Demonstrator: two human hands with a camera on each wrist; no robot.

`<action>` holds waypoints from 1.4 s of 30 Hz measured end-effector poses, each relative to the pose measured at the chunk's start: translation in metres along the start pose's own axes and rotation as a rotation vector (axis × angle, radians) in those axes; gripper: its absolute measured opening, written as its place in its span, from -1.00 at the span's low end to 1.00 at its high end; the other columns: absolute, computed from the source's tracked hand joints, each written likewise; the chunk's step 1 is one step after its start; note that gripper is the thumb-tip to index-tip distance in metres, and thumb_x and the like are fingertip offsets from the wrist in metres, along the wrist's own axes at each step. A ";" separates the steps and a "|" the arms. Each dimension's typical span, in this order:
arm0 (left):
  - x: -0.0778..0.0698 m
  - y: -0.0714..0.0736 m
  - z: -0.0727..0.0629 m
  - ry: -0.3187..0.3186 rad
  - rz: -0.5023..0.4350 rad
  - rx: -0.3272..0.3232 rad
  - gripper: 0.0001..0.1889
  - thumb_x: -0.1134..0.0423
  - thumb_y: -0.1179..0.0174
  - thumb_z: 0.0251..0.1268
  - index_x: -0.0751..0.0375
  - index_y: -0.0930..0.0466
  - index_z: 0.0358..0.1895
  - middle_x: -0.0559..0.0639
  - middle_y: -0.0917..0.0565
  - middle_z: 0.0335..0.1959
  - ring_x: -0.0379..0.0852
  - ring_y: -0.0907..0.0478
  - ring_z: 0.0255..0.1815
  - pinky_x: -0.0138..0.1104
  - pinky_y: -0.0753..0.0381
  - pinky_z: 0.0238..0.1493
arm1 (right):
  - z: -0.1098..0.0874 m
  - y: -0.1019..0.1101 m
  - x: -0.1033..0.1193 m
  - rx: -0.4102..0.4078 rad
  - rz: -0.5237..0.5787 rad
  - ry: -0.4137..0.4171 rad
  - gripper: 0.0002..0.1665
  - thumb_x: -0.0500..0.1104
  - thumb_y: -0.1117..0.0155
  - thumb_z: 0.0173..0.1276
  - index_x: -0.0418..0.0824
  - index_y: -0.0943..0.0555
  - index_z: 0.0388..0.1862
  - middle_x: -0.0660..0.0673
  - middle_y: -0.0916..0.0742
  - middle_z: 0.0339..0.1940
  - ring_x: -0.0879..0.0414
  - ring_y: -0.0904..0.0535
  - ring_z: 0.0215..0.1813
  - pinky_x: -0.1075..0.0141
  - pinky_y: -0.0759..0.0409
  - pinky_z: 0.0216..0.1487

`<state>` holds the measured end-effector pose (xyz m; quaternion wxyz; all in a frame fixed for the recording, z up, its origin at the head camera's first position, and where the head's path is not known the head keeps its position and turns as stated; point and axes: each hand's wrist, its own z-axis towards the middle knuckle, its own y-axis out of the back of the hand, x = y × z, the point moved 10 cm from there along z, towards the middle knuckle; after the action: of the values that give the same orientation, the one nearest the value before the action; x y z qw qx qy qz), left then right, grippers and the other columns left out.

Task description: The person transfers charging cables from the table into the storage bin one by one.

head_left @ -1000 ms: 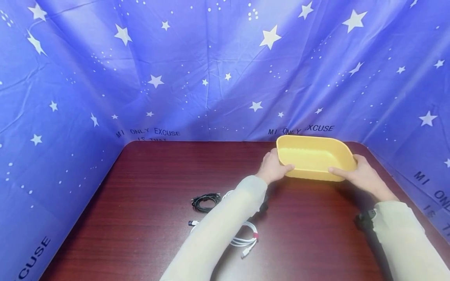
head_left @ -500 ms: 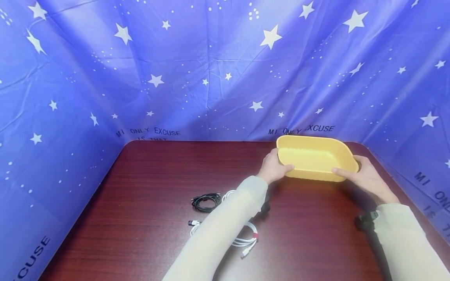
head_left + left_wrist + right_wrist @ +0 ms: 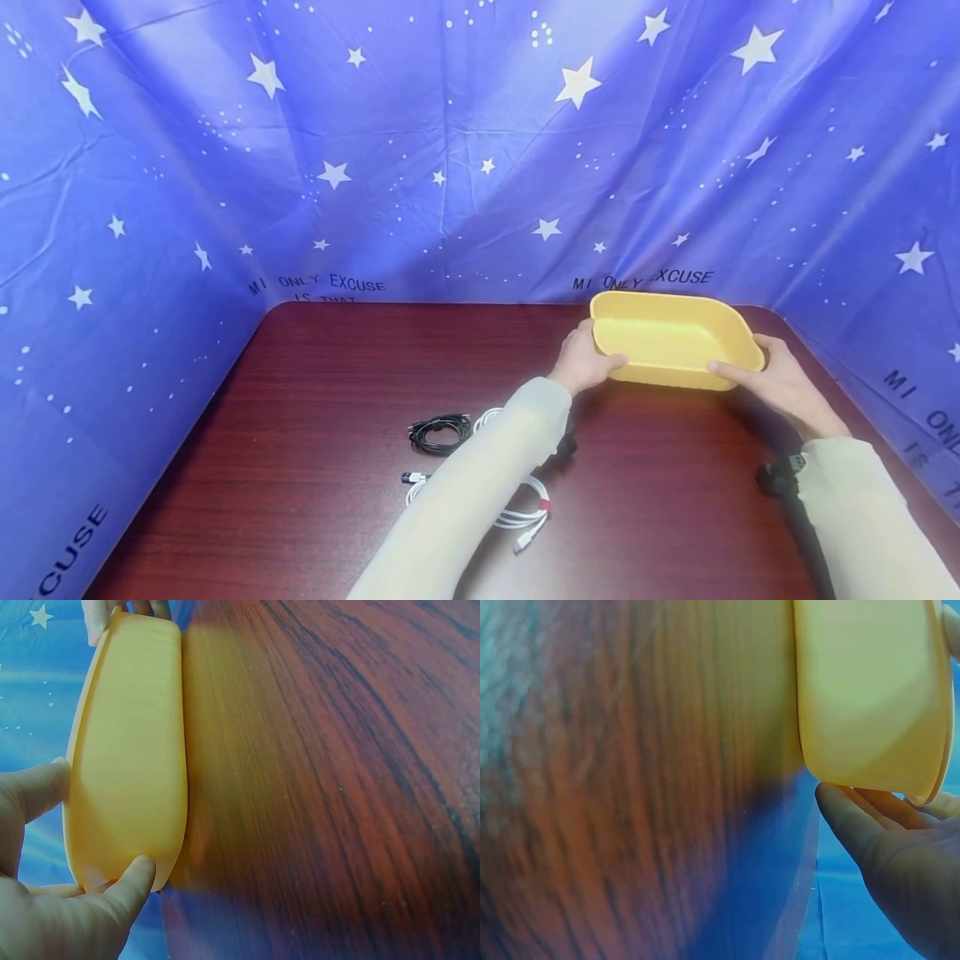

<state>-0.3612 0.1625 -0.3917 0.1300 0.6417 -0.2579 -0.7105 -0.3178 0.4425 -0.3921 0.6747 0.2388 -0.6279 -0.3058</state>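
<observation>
A yellow plastic bin (image 3: 667, 340) with rounded corners is at the back right of the table, its open side facing me. My left hand (image 3: 585, 358) grips its left end, the thumb over the near rim. At the opposite end my right hand (image 3: 783, 383) holds on, thumb along the front wall and fingers round the outside. From the left wrist view, the bin's long outer wall (image 3: 131, 742) stands low over the wood, with my left hand (image 3: 67, 915) at its lower corner. The right wrist view has my right hand (image 3: 907, 862) under the bin's end (image 3: 874, 690).
A coiled black cable (image 3: 438, 435) lies mid-table. Beside it are a white cable coil (image 3: 487, 415) and a white cable with a red tie (image 3: 517, 521), both partly hidden by my left sleeve (image 3: 472, 492). Blue star-patterned cloth (image 3: 450, 125) walls in the dark red table (image 3: 315, 417).
Since a second ago my right hand has shifted slightly to the right along the bin's end. The left hand, the bin and the cables stay practically in place.
</observation>
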 end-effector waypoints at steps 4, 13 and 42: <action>0.000 -0.001 0.001 0.002 0.004 -0.003 -0.26 0.10 -0.45 0.00 0.17 -0.35 0.28 -0.02 -0.55 0.01 -0.19 -0.46 -0.03 -0.40 -0.44 0.10 | 0.001 -0.001 0.000 0.006 -0.010 0.003 -0.16 0.06 -0.35 0.25 -0.46 -0.30 0.28 -0.34 -0.58 -0.04 0.33 -0.52 -0.28 0.53 -0.50 -0.30; 0.001 0.001 -0.001 0.010 -0.001 -0.009 -0.25 0.10 -0.46 -0.01 0.17 -0.35 0.28 -0.03 -0.55 0.01 -0.19 -0.45 -0.02 -0.40 -0.44 0.10 | 0.001 0.001 0.007 -0.003 -0.006 0.053 -0.27 0.01 -0.37 0.25 -0.46 -0.39 0.19 -0.18 -0.67 -0.25 0.28 -0.55 -0.35 0.50 -0.52 -0.34; 0.010 0.006 -0.002 0.029 -0.023 -0.006 -0.21 0.10 -0.47 -0.01 0.15 -0.30 0.33 0.00 -0.54 0.08 -0.19 -0.46 0.02 -0.37 -0.44 0.14 | 0.000 -0.007 0.015 -0.005 -0.005 0.063 -0.27 0.02 -0.37 0.24 -0.45 -0.39 0.19 -0.26 -0.66 -0.21 0.27 -0.56 -0.35 0.49 -0.55 -0.35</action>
<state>-0.3617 0.1519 -0.3965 0.1273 0.6544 -0.2465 -0.7034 -0.3178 0.4267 -0.3869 0.6939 0.2483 -0.6050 -0.3013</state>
